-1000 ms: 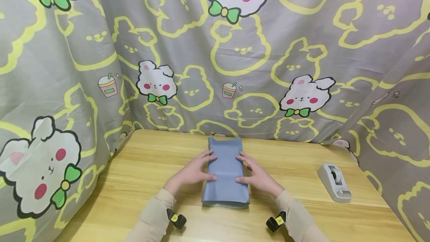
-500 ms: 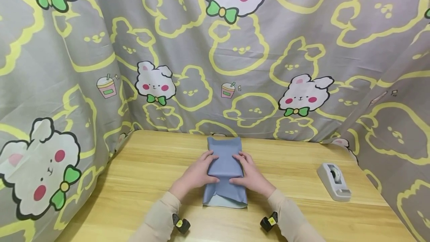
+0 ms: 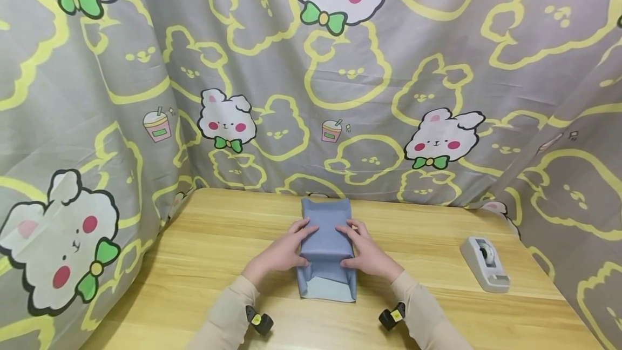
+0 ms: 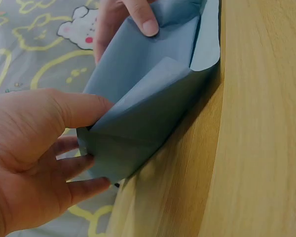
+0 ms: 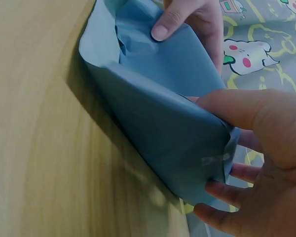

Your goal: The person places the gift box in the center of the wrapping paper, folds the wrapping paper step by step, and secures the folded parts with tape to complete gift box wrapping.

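Note:
A box-shaped package in blue-grey wrapping paper [image 3: 326,231] lies lengthwise on the table between both hands. At its near end the paper's side edges fold inward, and a pale inner flap [image 3: 329,288] lies along the bottom. My left hand [image 3: 282,250] holds the left side, its thumb pressed on the folded paper [image 4: 138,113] and its fingers along the outer side. On the opposite side my right hand [image 3: 374,253] grips likewise, thumb [image 5: 237,106] tucked against the fold. A small shiny patch like clear tape [image 5: 215,160] shows on the right side. What the paper encloses is hidden.
A grey tape dispenser [image 3: 486,264] with a roll stands at the right on the wooden table [image 3: 214,242]. Grey curtains [image 3: 272,69] with rabbit drawings hang behind and on both sides. A black wrist camera [image 3: 259,322] sits on each sleeve.
The upper paper flap at the near end no longer covers it. Its sides are now pushed inward under the thumbs, and the pale inner flap shows. Both hands moved slightly inward.

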Available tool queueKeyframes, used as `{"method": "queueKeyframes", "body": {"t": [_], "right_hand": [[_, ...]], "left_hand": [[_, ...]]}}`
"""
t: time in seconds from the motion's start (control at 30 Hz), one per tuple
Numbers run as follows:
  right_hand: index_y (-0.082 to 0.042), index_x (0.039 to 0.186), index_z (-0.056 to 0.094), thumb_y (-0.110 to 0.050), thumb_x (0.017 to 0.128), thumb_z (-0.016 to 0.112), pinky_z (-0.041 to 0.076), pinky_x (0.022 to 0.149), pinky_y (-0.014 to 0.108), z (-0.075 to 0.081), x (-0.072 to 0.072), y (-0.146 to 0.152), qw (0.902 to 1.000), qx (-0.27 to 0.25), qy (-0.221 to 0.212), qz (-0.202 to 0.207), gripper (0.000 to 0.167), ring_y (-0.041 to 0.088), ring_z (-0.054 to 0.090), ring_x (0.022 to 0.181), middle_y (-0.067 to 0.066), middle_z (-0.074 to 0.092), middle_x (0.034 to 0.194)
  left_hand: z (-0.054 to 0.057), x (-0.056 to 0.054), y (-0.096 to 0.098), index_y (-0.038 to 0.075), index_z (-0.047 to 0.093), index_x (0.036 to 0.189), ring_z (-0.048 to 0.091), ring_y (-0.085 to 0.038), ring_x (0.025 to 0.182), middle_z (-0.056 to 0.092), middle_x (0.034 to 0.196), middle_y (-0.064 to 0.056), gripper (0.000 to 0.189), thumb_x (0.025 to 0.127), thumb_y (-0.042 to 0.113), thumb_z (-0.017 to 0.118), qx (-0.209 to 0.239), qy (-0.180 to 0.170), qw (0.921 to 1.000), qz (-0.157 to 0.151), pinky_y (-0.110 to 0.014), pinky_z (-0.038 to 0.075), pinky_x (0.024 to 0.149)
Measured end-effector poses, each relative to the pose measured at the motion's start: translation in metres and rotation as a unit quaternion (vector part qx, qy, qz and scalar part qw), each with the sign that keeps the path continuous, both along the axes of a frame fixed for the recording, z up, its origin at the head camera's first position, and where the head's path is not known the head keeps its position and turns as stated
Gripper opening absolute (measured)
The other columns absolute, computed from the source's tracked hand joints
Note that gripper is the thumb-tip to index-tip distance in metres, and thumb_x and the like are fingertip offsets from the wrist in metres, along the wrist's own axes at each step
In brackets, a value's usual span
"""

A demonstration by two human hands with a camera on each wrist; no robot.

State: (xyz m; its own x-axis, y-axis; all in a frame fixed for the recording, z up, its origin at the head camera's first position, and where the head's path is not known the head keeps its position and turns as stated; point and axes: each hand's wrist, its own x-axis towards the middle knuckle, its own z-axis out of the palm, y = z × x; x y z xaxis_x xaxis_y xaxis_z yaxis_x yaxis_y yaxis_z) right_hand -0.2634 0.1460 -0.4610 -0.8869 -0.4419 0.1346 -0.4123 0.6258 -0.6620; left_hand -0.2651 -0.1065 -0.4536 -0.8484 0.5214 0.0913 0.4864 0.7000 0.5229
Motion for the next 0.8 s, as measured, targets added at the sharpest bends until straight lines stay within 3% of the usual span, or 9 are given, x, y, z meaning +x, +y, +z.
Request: {"method": "queueKeyframes", "body": {"t": [0.17, 0.27, 0.37, 0.47, 0.67, 0.8], "right_hand": [[-0.014, 0.144, 0.045, -0.011, 0.077, 0.081, 0.042, 0.103, 0.056, 0.000, -0.001, 0.000, 1.0000, 0.002, 0.003, -0.003, 0.077, 0.044, 0.035, 0.136, 0.022, 0.021, 0.155], [-0.015, 0.144, 0.046, -0.016, 0.075, 0.084, 0.044, 0.102, 0.055, -0.003, 0.000, -0.004, 0.9991, 0.022, 0.025, -0.025, 0.079, 0.042, 0.038, 0.135, 0.022, 0.024, 0.154], [-0.014, 0.143, 0.046, -0.024, 0.071, 0.087, 0.044, 0.099, 0.057, -0.006, 0.003, -0.013, 0.9956, 0.054, 0.054, -0.054, 0.083, 0.043, 0.041, 0.132, 0.023, 0.028, 0.152], [-0.014, 0.142, 0.045, -0.027, 0.069, 0.088, 0.043, 0.096, 0.062, -0.007, 0.006, -0.021, 0.9920, 0.072, 0.068, -0.078, 0.086, 0.045, 0.041, 0.130, 0.024, 0.030, 0.150], [-0.015, 0.143, 0.045, -0.016, 0.069, 0.087, 0.042, 0.097, 0.061, -0.003, 0.007, -0.023, 0.9922, 0.075, 0.055, -0.083, 0.085, 0.044, 0.039, 0.132, 0.022, 0.027, 0.152], [-0.013, 0.143, 0.045, -0.004, 0.069, 0.083, 0.046, 0.096, 0.055, 0.001, 0.008, -0.019, 0.9937, 0.075, 0.053, -0.064, 0.083, 0.043, 0.039, 0.132, 0.023, 0.026, 0.153]], "left_hand": [[0.002, 0.001, 0.001, 0.014, 0.037, 0.150, 0.045, -0.040, 0.134, 0.020, 0.161, -0.017, 0.084, 0.078, 0.014, 0.080, -0.008, 0.012, 0.9999, 0.002, -0.046, 0.048, 0.101], [0.000, 0.004, 0.009, 0.012, 0.041, 0.147, 0.045, -0.040, 0.134, 0.027, 0.157, -0.019, 0.083, 0.076, 0.022, 0.083, -0.032, 0.051, 0.9978, 0.026, -0.048, 0.045, 0.104], [-0.006, 0.008, 0.019, 0.010, 0.044, 0.142, 0.043, -0.040, 0.136, 0.034, 0.152, -0.022, 0.084, 0.072, 0.029, 0.087, -0.066, 0.103, 0.9906, 0.060, -0.051, 0.041, 0.107], [-0.009, 0.011, 0.027, 0.009, 0.045, 0.139, 0.040, -0.040, 0.138, 0.038, 0.150, -0.022, 0.085, 0.069, 0.031, 0.088, -0.094, 0.134, 0.9831, 0.083, -0.052, 0.039, 0.109], [-0.006, 0.010, 0.023, 0.006, 0.046, 0.137, 0.046, -0.041, 0.133, 0.039, 0.147, -0.025, 0.083, 0.067, 0.020, 0.089, -0.079, 0.139, 0.9852, 0.063, -0.050, 0.043, 0.106], [-0.004, 0.006, 0.016, 0.009, 0.044, 0.141, 0.046, -0.037, 0.133, 0.035, 0.151, -0.022, 0.083, 0.070, 0.010, 0.086, -0.075, 0.113, 0.9900, 0.038, -0.045, 0.046, 0.104]]}}
